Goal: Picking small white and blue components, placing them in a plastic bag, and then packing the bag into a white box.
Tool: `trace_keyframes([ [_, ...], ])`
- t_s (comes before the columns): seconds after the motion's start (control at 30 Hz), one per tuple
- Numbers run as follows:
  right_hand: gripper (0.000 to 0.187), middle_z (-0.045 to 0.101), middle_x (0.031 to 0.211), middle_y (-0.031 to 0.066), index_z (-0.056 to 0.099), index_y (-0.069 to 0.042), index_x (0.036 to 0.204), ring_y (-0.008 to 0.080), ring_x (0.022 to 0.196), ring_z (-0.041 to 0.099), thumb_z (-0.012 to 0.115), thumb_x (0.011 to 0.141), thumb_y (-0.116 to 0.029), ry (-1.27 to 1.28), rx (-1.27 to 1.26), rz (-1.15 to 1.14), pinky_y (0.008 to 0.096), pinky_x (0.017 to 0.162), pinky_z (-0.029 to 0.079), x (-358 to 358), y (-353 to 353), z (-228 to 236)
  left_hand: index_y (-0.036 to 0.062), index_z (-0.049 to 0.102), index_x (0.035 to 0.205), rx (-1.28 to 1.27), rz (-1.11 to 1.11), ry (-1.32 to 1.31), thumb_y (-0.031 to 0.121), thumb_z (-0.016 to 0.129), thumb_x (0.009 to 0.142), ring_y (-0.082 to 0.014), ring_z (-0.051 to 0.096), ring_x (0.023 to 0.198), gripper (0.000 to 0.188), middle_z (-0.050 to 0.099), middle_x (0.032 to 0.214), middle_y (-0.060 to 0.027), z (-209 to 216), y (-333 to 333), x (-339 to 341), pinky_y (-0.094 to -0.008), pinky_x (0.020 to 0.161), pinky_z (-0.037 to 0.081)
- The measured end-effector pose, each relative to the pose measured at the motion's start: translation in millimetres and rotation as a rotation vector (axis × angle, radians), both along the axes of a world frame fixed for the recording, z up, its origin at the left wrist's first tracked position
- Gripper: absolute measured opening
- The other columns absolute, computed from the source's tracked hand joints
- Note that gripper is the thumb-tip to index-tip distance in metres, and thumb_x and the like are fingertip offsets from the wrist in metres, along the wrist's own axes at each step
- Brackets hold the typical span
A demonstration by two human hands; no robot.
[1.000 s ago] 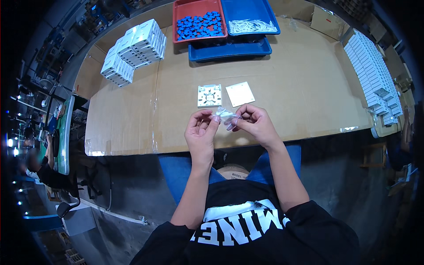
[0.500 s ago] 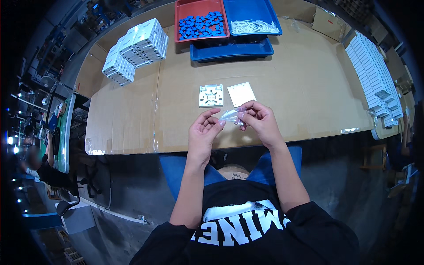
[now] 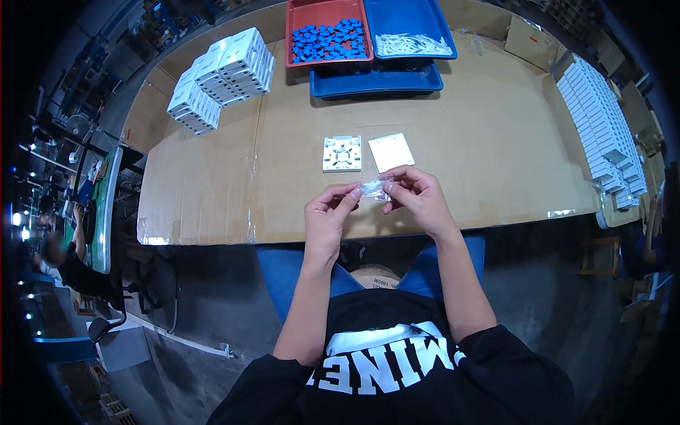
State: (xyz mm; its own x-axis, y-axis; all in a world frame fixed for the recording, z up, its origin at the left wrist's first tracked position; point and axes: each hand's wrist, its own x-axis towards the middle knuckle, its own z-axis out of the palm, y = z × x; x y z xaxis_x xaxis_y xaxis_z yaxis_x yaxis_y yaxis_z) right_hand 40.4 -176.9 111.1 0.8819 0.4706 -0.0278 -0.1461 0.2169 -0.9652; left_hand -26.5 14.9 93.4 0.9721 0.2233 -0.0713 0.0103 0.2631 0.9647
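My left hand [image 3: 329, 216] and my right hand [image 3: 418, 198] are raised over the near edge of a cardboard-covered table [image 3: 489, 142]. Between their fingertips they pinch a small clear plastic bag [image 3: 373, 188], stretched flat. Just beyond the hands lie two white square plastic parts: a base with ribs and holes [image 3: 342, 154] on the left and a plain cover [image 3: 391, 152] on the right.
At the back stand a red tray of small blue parts [image 3: 327, 39] and a blue tray of white pieces [image 3: 413, 44], above another blue tray [image 3: 375, 79]. White boxes are stacked at back left [image 3: 223, 74] and in a row along the right edge [image 3: 598, 120]. Another person sits far left [image 3: 60, 255].
My left hand let go of the bag briefly, then pinched its left end again. Both hands now hold it stretched, slightly further from me.
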Motion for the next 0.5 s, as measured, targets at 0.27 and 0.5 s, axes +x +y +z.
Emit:
trace_keyframes([
  [0.27,0.017,0.072,0.098,0.008,0.07,0.003,0.115,0.0144,0.083,0.073,0.064,0.1,-0.003,-0.037,-0.003,0.007,0.0262,0.076,0.058,2.1,-0.7,-5.5,0.0029,0.062,0.12,-0.289,-0.163,0.132,0.018,0.06,0.106,-0.0125,0.069,0.09,0.021,0.069,0.11,-0.0069,6.1,2.8,-1.7,-0.0268,0.082,0.057],
  [0.5,0.017,0.074,0.1,0.0081,0.071,0.003,0.113,0.0131,0.088,0.072,0.064,0.1,-0.005,-0.118,-0.095,0.096,0.0256,0.082,0.057,2.5,-5.6,-5.4,0.0033,0.062,0.121,-0.016,-0.285,0.237,0.021,0.061,0.106,-0.0061,0.061,0.08,0.023,0.067,0.096,-0.0023,2.7,6.8,1.1,-0.0217,0.073,0.049],
])
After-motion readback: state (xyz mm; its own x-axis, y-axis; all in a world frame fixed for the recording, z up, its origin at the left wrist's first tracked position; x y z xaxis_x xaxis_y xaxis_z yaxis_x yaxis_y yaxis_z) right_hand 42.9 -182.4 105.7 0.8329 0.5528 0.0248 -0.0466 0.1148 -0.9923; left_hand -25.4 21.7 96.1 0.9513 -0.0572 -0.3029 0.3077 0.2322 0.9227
